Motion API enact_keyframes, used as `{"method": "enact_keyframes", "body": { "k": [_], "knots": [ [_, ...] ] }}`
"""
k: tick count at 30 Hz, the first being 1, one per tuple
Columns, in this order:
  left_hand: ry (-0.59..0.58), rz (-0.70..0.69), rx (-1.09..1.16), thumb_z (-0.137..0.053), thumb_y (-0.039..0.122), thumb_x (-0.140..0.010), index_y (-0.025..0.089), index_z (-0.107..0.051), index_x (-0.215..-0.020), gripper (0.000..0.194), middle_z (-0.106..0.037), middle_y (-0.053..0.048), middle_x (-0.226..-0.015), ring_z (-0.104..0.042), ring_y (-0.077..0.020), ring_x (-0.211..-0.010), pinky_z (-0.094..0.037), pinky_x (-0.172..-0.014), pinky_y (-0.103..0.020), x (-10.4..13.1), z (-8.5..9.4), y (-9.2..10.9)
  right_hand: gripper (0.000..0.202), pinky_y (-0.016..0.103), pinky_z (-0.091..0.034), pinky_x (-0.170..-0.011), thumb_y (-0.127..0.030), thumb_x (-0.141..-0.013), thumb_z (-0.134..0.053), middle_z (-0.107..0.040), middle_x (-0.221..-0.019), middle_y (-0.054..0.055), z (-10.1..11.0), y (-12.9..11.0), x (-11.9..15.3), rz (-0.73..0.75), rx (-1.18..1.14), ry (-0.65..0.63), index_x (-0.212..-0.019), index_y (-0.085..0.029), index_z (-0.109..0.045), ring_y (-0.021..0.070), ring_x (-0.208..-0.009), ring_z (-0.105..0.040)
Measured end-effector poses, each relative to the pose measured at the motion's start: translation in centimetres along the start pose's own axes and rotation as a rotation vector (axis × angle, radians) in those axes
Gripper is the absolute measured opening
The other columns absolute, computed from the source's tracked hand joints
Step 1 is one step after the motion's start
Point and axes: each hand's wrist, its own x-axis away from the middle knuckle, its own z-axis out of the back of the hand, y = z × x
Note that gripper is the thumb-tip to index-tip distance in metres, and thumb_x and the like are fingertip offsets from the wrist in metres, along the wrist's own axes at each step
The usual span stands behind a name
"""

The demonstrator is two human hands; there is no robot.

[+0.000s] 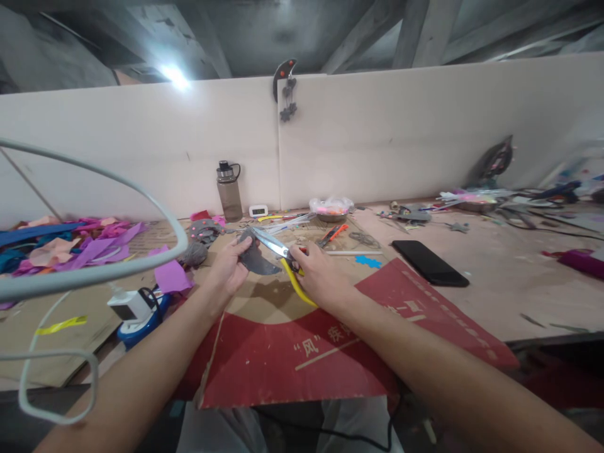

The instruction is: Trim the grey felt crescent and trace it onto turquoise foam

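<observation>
My left hand [231,263] pinches a piece of dark grey felt [261,261], which hangs above a red and brown cardboard sheet [283,358]. In my right hand [318,270] is a pair of scissors [271,243] with shiny blades and a partly hidden handle. The blades point up and left, and their tips reach the felt's upper edge near my left fingers. Whether they are cutting into it I cannot tell. A yellow strip [298,286] curves down below my right hand, and its upper end meets the scissor handle.
Behind my hands are an orange-and-black cutter [334,235], a bowl with plastic wrapping [331,209] and a bottle [229,194]. A black phone [429,263] lies right. Colourful felt scraps [94,245] and a charger [129,306] are left, where a pale cable [141,189] loops close to the camera.
</observation>
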Motion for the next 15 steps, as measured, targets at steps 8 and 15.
{"method": "enact_keyframes", "body": {
  "k": [8,15],
  "knots": [
    [0.004,0.003,-0.009,-0.061,0.006,-0.076,0.011,-0.066,-0.079,0.008,-0.066,-0.005,-0.064,-0.06,-0.0128,-0.055,-0.053,-0.056,-0.024,-0.15,0.27,-0.05,0.03,0.031,-0.039,-0.076,-0.022,-0.093,-0.041,-0.057,-0.108,0.015,0.78,-0.33,0.03,0.025,0.094,0.02,-0.12,-0.019,-0.052,0.0241,-0.093,-0.053],
    [0.011,-0.001,0.001,-0.062,0.004,-0.075,0.009,-0.068,-0.083,0.011,-0.067,-0.006,-0.067,-0.062,-0.0132,-0.057,-0.054,-0.058,-0.024,-0.17,0.23,-0.01,0.028,0.029,-0.038,-0.07,-0.021,-0.091,-0.043,-0.058,-0.103,0.012,0.41,-0.13,-0.02,0.004,0.052,0.023,-0.117,-0.022,-0.052,0.0231,-0.088,-0.056]
  ]
}}
